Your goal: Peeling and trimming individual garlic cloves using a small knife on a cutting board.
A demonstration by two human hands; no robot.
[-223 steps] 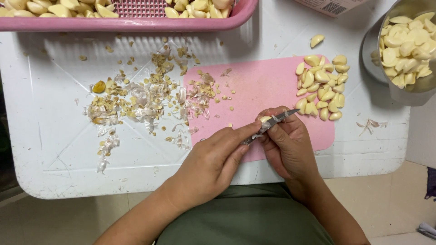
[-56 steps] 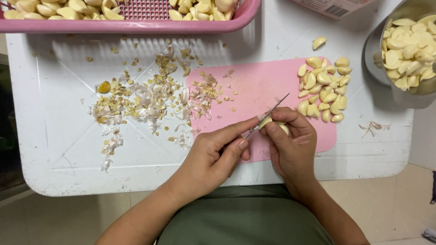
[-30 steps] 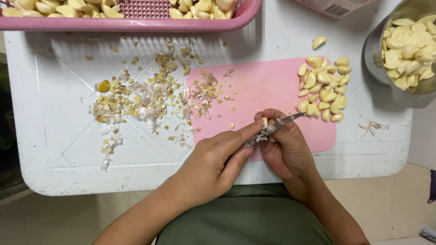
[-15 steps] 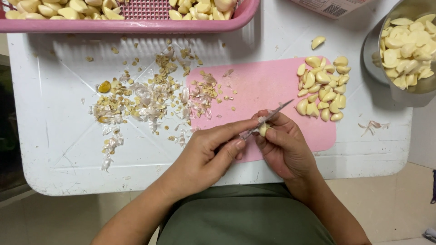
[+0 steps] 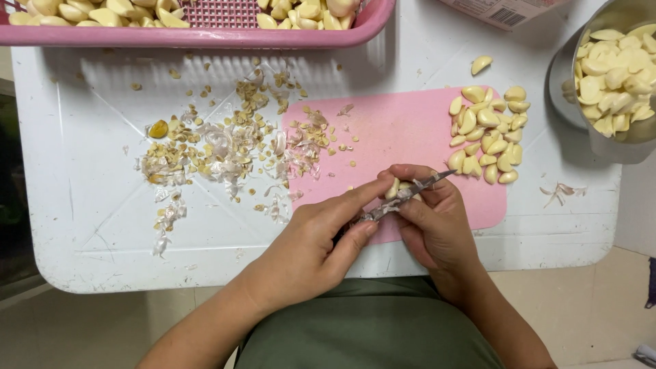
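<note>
Over the near edge of a pink cutting board (image 5: 396, 130), my left hand (image 5: 314, 239) grips a small knife (image 5: 427, 183), its thin blade pointing up and to the right. My right hand (image 5: 434, 225) pinches a pale garlic clove (image 5: 392, 189) against the blade, with my left forefinger stretched out beside it. A pile of peeled cloves (image 5: 488, 137) lies on the board's right end. Dry skins and cut-off ends (image 5: 219, 147) are strewn over the board's left edge and the white table (image 5: 89, 225).
A pink basket (image 5: 205, 35) of garlic cloves runs along the far edge. A metal bowl (image 5: 615, 147) of peeled cloves stands at the right. One loose clove (image 5: 480, 64) lies behind the board, and a package corner (image 5: 506, 10) shows at the top.
Both hands stay at the board's near edge. The knife blade has tilted back and forth against the clove, and my right fingers have turned the clove slightly.
</note>
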